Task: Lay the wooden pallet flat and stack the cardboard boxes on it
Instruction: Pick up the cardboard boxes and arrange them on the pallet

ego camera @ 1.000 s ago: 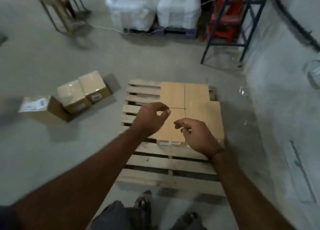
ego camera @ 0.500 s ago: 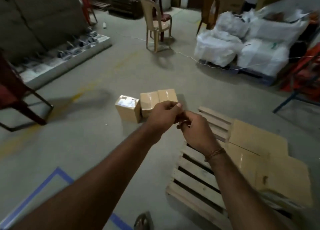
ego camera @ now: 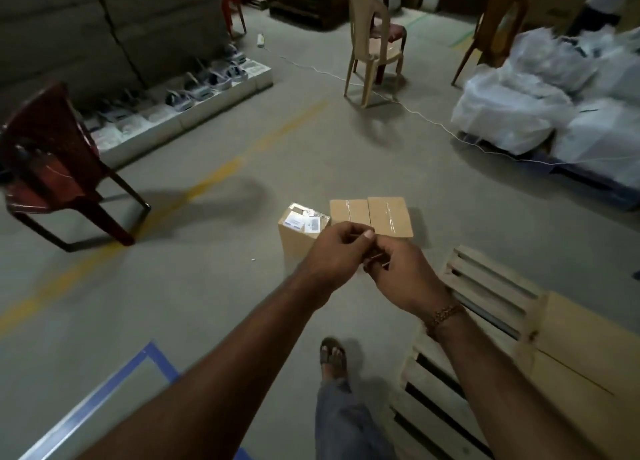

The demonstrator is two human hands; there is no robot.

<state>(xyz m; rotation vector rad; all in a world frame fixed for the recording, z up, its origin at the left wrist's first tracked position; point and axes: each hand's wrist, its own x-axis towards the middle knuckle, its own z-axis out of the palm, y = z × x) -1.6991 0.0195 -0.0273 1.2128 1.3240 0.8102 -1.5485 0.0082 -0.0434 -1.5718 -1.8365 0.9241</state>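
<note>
I see both forearms bare, no sleeves reaching into view. On my right wrist sits a gold-toned chain bracelet (ego camera: 445, 314) with chunky links. At about six o'clock, one leg shows in blue-grey trousers (ego camera: 343, 421), and the foot ahead of it wears a dark open-toed sandal (ego camera: 333, 355).

The wooden pallet (ego camera: 485, 324), of pale slats with dark gaps between them, is being seen lying flat on the floor. Plain brown cardboard boxes (ego camera: 588, 362) are being carried on the pallet's right part, set close together with their tops level. Beyond the pallet's far left corner, three more boxes (ego camera: 346, 220) are being left on the floor in a touching row: two taped ones (ego camera: 372, 213), and a labelled one (ego camera: 299, 231) farthest from the pallet.
</note>
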